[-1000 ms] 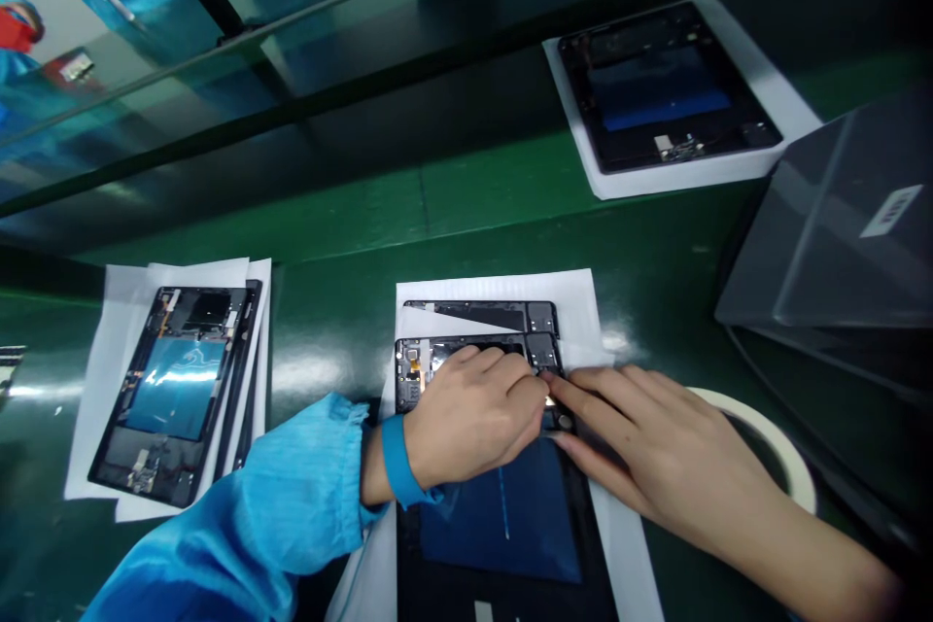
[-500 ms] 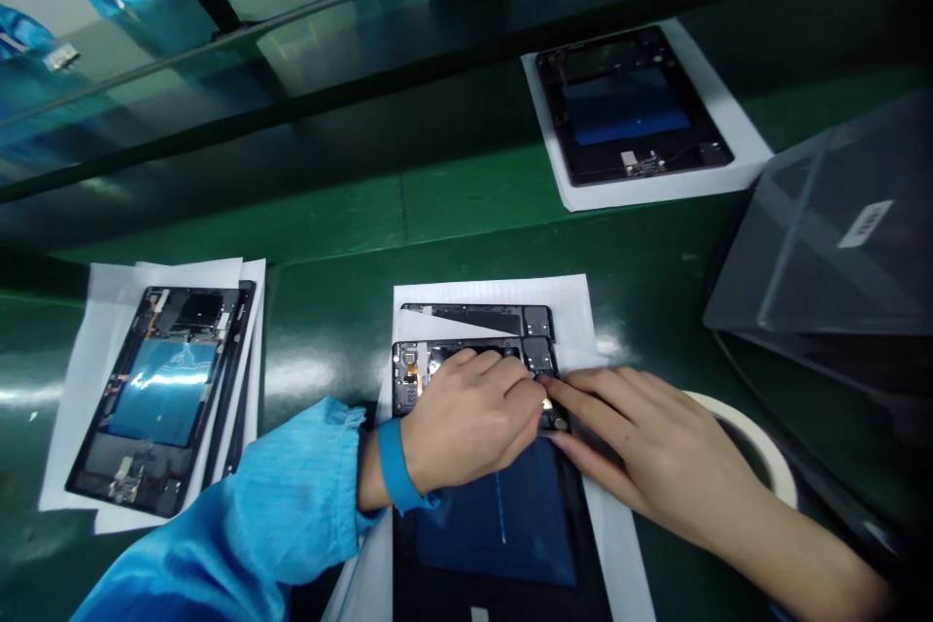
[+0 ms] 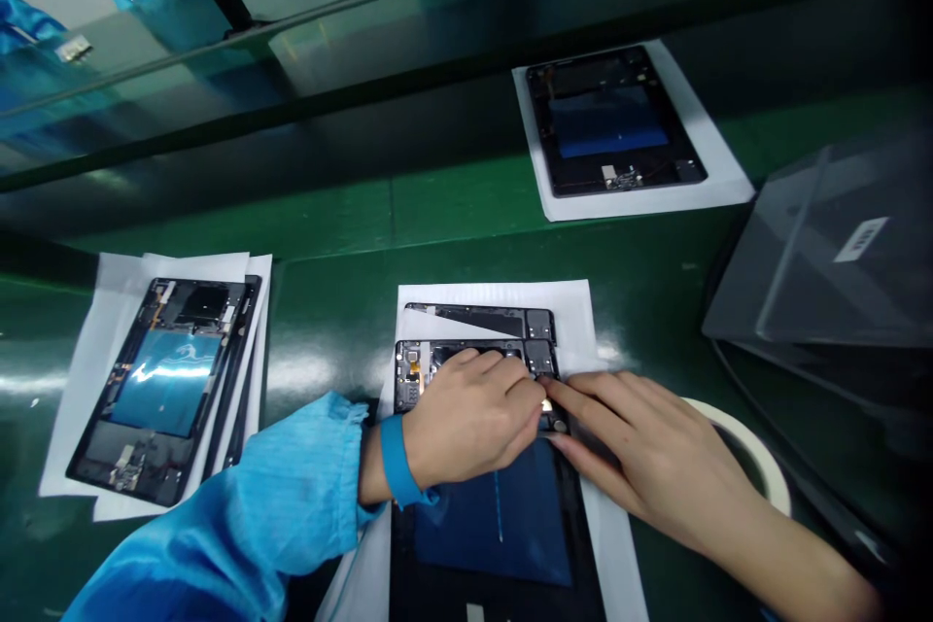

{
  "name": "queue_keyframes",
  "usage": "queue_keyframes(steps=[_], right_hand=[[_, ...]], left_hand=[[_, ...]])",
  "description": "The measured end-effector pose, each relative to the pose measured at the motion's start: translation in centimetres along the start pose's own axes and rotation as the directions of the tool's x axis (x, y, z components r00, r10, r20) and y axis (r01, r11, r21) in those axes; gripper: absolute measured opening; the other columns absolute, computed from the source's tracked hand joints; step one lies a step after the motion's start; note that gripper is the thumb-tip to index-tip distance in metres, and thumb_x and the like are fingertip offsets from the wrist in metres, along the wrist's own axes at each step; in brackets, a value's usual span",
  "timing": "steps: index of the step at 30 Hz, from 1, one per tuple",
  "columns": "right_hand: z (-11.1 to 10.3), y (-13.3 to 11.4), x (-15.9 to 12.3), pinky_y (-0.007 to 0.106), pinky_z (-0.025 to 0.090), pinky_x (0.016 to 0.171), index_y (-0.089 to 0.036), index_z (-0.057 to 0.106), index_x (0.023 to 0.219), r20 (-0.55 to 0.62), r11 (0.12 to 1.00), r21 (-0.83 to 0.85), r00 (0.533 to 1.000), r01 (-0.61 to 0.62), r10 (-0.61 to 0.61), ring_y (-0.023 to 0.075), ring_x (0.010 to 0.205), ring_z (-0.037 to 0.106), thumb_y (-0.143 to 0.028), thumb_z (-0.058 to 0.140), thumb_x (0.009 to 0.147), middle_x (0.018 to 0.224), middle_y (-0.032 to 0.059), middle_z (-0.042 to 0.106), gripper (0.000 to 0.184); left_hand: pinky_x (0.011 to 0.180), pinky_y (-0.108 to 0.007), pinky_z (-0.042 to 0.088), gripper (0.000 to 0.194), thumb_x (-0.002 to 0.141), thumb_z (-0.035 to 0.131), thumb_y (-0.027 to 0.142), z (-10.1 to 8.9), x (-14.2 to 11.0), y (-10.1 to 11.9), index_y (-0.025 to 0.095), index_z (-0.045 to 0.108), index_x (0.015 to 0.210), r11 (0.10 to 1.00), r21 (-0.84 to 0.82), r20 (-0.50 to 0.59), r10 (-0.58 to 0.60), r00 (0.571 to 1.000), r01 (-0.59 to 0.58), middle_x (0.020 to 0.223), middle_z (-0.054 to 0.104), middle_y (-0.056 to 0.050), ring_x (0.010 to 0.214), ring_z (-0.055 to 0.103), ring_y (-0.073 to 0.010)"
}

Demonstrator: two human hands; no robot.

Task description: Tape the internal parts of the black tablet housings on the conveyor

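Observation:
An opened black tablet frame (image 3: 496,515) with a blue battery panel lies on white paper (image 3: 575,311) in front of me. My left hand (image 3: 470,423), in a blue sleeve with a blue wristband, rests curled on the frame's upper part. My right hand (image 3: 641,447) comes in from the right, fingers together. The fingertips of both hands meet at a tiny part near the frame's upper right corner. What they pinch is too small to name. A second frame edge (image 3: 481,316) shows just beyond the first.
A stack of opened tablet frames (image 3: 171,379) on white sheets lies at the left. Another tablet frame (image 3: 608,121) on paper lies at the far right on the green belt (image 3: 342,350). A white tape roll (image 3: 750,452) sits beside my right hand. A grey clear cover (image 3: 831,253) stands at the right.
Both hands stay on the same spot of the frame. The view has shifted slightly, so the far tablet appears lower and further left.

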State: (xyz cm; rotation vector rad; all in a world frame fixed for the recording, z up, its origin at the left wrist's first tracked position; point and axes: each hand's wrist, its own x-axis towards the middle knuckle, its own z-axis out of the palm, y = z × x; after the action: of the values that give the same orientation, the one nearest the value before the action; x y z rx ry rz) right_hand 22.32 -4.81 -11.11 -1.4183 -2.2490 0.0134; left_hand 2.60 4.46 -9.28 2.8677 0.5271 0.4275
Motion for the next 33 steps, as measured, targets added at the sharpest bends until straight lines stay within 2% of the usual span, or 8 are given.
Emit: queue_keyframes(steps=[15,28,33], right_hand=[[0.1,0.0,0.0,0.033,0.045,0.075,-0.012,0.063,0.120,-0.009,1.000,0.004,1.000,-0.010,0.010,0.0191,0.083,0.058,-0.033,0.048,0.104,0.098,0.0075,0.067,0.030],[0.2,0.0,-0.5,0.034,0.046,0.078,-0.012,0.062,0.119,-0.005,1.000,0.012,1.000,0.016,-0.016,0.0197,0.085,0.060,-0.032,0.049,0.103,0.100,0.0085,0.067,0.028],[0.7,0.3,-1.1,0.036,0.047,0.077,-0.015,0.061,0.121,-0.008,1.000,-0.002,1.000,0.012,-0.012,0.0210,0.084,0.062,-0.036,0.047,0.104,0.101,0.0090,0.069,0.031]], left_hand=[[0.066,-0.034,0.042,0.028,0.102,0.043,0.024,-0.2,0.2,-0.1,0.017,0.062,0.082,1.000,-0.020,-0.017,-0.007,1.000,0.007,0.080,0.061,-0.002,0.072,0.057,-0.0186],[0.067,-0.036,0.043,0.024,0.102,0.047,0.026,0.0,-0.1,0.2,0.017,0.062,0.085,1.000,-0.003,-0.027,-0.006,1.000,0.006,0.083,0.063,-0.002,0.075,0.059,-0.0194],[0.066,-0.036,0.043,0.024,0.102,0.048,0.028,0.3,-0.3,0.1,0.017,0.063,0.086,1.000,0.000,-0.016,0.021,1.000,-0.021,0.083,0.062,-0.003,0.074,0.059,-0.0192]])
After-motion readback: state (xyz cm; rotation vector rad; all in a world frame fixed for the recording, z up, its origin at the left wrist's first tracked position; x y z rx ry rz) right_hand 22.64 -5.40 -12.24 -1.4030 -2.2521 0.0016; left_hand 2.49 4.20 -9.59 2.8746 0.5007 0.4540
